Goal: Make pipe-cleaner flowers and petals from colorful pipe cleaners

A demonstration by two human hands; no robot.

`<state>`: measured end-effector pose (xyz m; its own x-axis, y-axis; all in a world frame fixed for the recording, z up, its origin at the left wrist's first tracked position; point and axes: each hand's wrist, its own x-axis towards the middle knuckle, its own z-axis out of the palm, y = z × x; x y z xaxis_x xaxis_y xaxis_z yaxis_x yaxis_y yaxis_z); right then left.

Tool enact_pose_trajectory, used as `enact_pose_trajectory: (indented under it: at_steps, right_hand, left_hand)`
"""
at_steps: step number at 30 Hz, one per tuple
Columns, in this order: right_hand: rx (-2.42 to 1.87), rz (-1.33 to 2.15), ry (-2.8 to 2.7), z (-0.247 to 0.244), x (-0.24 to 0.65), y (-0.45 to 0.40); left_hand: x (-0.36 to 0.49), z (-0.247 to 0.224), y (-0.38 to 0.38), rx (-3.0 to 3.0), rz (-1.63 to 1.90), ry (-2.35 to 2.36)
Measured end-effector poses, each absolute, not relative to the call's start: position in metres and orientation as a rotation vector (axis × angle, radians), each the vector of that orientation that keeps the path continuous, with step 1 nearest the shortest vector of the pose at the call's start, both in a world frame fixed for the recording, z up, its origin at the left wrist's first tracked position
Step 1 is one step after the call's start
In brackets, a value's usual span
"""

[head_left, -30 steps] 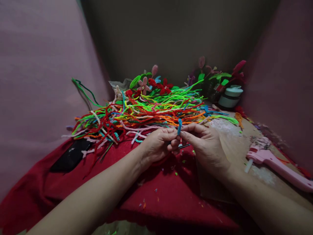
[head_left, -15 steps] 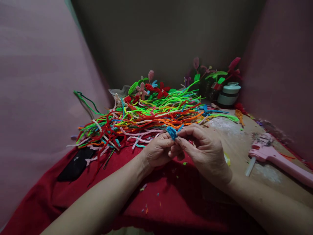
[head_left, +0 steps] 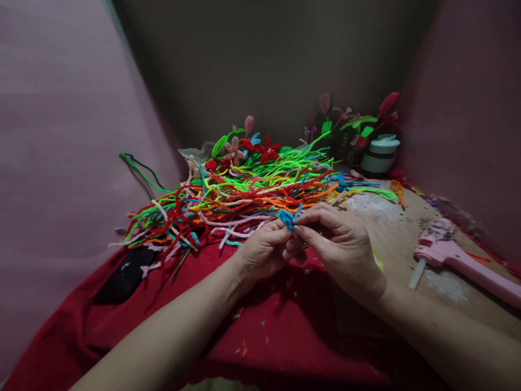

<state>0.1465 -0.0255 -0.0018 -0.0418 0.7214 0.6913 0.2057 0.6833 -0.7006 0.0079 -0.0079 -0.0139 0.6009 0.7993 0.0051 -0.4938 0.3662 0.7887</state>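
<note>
Blue fuzz sits at the centre of my view: a small blue piece (head_left: 286, 219), folded or bunched, held up just in front of the near edge of a heap of stems (head_left: 244, 187). I see the left hand (head_left: 264, 250) pinching it between thumb and forefinger, the other fingers curled in below. From the other side the right hand (head_left: 344, 250) meets it — thumb and forefinger pressed together at its lower right, where a thin blue end pokes up beside the fingertips. I cannot tell how the right hand's remaining fingers lie.

Both hands are above red cloth (head_left: 293, 331), which is dotted with tiny scraps (head_left: 245, 352). On my left a flat black slab (head_left: 120, 277) lies partly under the heap. On my right a pink glue gun (head_left: 439, 247) rests on a tan board (head_left: 394, 233), its pale stick (head_left: 417, 273) angled down toward me. Something yellow (head_left: 379, 260) shows behind the right wrist, mostly hidden — I cannot make it out. Farther back I see a red flower (head_left: 267, 150), a pink flower (head_left: 234, 151) and a lidded jar (head_left: 378, 162).
</note>
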Motion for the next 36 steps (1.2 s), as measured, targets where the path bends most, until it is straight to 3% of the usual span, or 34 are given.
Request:
enact_pose_trajectory:
  at_steps: [10,26,36]
  right_hand:
    - [-0.829,0.491,-1.573,-0.003,0.146,-0.024]
    - [-0.628,1.268,-1.271,-0.006,0.143,-0.020]
    - [-0.596,1.465,-1.249,-0.010,0.144,-0.014]
  left_hand:
    - [0.018,-0.014,-0.013,0.905,1.038,0.495]
    - [0.023,-0.004,-0.025,1.206,1.187,0.743]
    - [0.020,-0.002,-0.024,1.162,1.152,0.705]
